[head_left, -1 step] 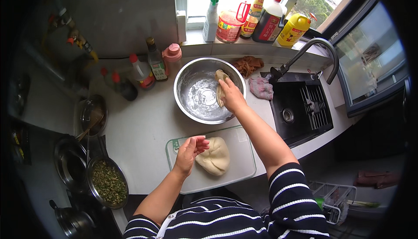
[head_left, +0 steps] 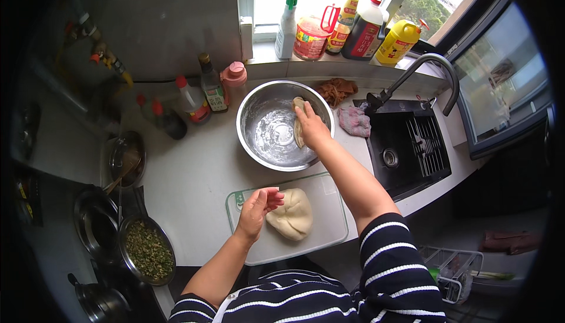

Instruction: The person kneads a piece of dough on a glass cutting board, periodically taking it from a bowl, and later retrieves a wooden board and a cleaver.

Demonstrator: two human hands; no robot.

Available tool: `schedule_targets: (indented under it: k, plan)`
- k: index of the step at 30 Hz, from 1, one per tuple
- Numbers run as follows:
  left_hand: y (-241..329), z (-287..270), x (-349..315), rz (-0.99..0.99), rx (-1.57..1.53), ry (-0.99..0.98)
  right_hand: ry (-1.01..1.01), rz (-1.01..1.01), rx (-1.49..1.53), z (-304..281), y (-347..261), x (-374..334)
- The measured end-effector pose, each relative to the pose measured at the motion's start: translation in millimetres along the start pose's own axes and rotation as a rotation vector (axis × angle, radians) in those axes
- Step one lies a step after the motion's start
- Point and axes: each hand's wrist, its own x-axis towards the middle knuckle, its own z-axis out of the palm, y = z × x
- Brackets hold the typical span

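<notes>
A wide steel bowl (head_left: 254,137), streaked inside with a whitish film, stands on the counter in front of me. My right hand (head_left: 312,127) reaches into it, its fingers closed on a tan, flattened piece (head_left: 299,131) against the bowl's right inner wall; I cannot tell whether this is cloth or dough. Closer to me, a smooth pale lump of dough (head_left: 293,220) rests on a translucent, green-edged cutting board (head_left: 329,226). My left hand (head_left: 259,208) hovers at the dough's left side, palm turned inward, fingers loosely bent and holding nothing.
Left of the board are a pan of chopped green filling (head_left: 147,249) and dark pots (head_left: 94,223). Bottles (head_left: 213,87) stand behind, more along the windowsill (head_left: 312,40). Right of the bowl lie a brown cloth (head_left: 336,91), a pinkish cloth (head_left: 354,121) and a black sink (head_left: 406,176) with a curved faucet (head_left: 450,81).
</notes>
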Motion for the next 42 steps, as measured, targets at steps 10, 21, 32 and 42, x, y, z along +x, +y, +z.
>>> schedule_targets:
  k: [10,21,32,42]
  plan:
    - [10.5,-18.6,1.4,0.109,0.104,0.022,-0.231,0.17,0.098,-5.8,-5.4,16.6]
    - [-28.9,190.8,115.5,0.172,0.206,-0.321,0.012,0.18,1.606,-115.8,84.0,-149.0]
    - [-72.3,351.2,317.8,-0.075,0.683,-0.029,0.395,0.996,1.989,-127.2,349.2,-204.5]
    - [-74.7,341.9,385.4,-0.15,0.84,0.324,0.208,1.021,2.233,-95.4,381.7,-157.8]
